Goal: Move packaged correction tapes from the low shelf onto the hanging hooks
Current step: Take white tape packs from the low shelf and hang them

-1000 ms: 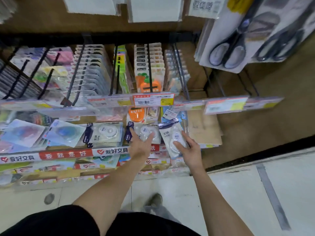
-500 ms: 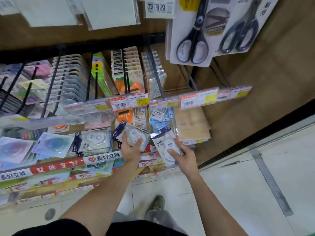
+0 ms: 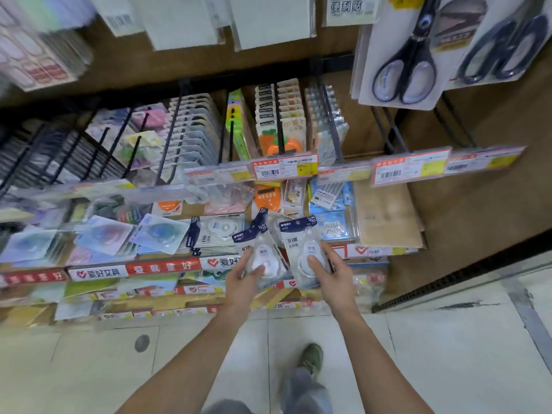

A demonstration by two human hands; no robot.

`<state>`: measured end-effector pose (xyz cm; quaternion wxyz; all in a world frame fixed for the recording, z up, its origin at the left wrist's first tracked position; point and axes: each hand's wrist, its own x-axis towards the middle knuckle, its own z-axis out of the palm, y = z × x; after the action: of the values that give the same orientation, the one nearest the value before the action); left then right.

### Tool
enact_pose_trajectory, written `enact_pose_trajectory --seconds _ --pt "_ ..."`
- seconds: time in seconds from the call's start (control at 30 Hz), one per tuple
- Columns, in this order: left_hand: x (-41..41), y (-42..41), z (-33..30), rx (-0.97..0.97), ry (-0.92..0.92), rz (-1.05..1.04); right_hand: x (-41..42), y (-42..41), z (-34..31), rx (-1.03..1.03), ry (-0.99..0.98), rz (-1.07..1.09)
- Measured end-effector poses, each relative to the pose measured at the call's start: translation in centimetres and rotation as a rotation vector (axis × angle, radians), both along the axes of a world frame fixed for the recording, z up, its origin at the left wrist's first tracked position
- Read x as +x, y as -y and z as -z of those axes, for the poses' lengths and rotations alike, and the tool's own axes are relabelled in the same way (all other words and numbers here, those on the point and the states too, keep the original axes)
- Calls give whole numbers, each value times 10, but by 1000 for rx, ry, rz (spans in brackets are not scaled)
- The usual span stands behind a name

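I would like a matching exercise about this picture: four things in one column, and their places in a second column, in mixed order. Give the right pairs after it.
Things:
1. pack in the left hand
2. pack in the right hand
3. black-handled scissors
4. orange carrot-shaped item

Places:
A. hangs on a hook, behind the price tag with a barcode
B. held upright, dark header on top
C. hangs at the upper right, above the hook row
D. held tilted, dark header leaning to the right

Pairs: 1-D, 2-B, 3-C, 4-A
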<state>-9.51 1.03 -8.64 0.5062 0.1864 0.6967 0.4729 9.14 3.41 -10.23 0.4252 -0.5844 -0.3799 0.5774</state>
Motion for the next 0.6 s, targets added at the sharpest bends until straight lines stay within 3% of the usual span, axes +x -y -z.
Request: enact_pose_trajectory --seconds 0.1,0.37,0.6 --pt "-20 29 -7 0 75 -44 -23 21 -7 14 1 -48" --pt "-92 142 -34 147 14 -214 -107 102 -37 93 57 -294" --pt "-161 274 -68 259 15 -482 -202 195 -74 188 40 -542"
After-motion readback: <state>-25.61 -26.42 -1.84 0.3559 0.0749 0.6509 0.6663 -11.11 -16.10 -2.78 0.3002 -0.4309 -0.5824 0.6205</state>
